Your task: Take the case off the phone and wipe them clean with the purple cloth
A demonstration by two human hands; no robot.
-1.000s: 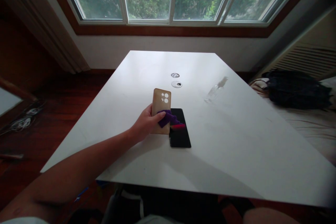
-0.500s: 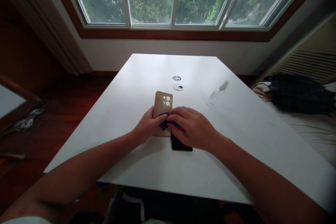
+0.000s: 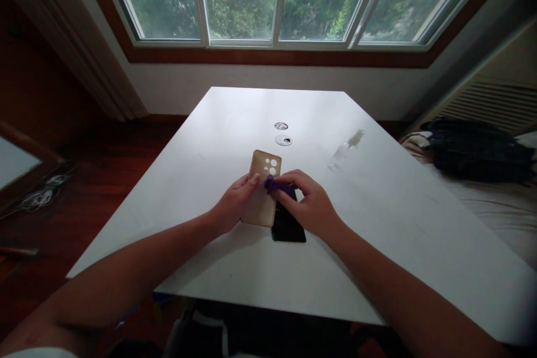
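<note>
White rectangular tabletop (image 3: 188,162) seen from the wearer's side, its far edge near the window wall and its near edge crossed by both forearms. Broad white surface extends left of the left forearm and right of the right forearm; the clear plastic spray bottle (image 3: 347,149), lying tilted, occupies part of the right side, well apart from the hands. Two round metallic-rimmed fittings (image 3: 283,140) sit beyond the work, in line toward the far edge.

The beige translucent phone case (image 3: 259,207) is held at the table's middle, partly overlapping the left side of the flat black rectangular phone (image 3: 290,228) in this view. Its long axis runs away from the wearer, the far end leaning slightly right; the camera cutouts mark that far end. The phone's long axis also runs away from the wearer. The left hand (image 3: 234,202) grips the case's left edge, thumb on top. The right hand (image 3: 315,205) pinches a bunched purple cloth (image 3: 271,183) against the case, just below the cutouts.
</note>
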